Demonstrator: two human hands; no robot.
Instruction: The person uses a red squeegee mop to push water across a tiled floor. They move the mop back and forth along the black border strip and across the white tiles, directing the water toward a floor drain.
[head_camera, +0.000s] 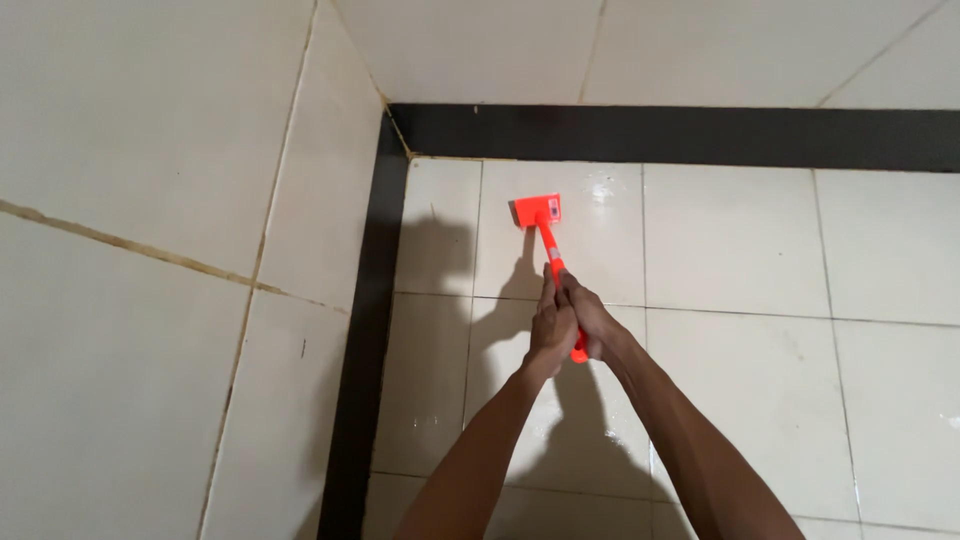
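We note both hands, left hand (553, 325) and right hand (592, 318), clasped tight round the orange scraper (546, 240), its blade flat on the floor tile (600, 235) near the black skirting (680, 135) corner, seemingly for downward pressure

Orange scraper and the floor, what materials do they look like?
Orange scraper: likely moulded plastic, going by its uniform bright colour and soft sheen; any blade edge is too small to tell. Floor tiles: probably glazed ceramic, pale and glossy, with grout lines and wet-looking reflections.

Both arms outstretched, left hand (552, 330), right hand (592, 318), hands clasped together
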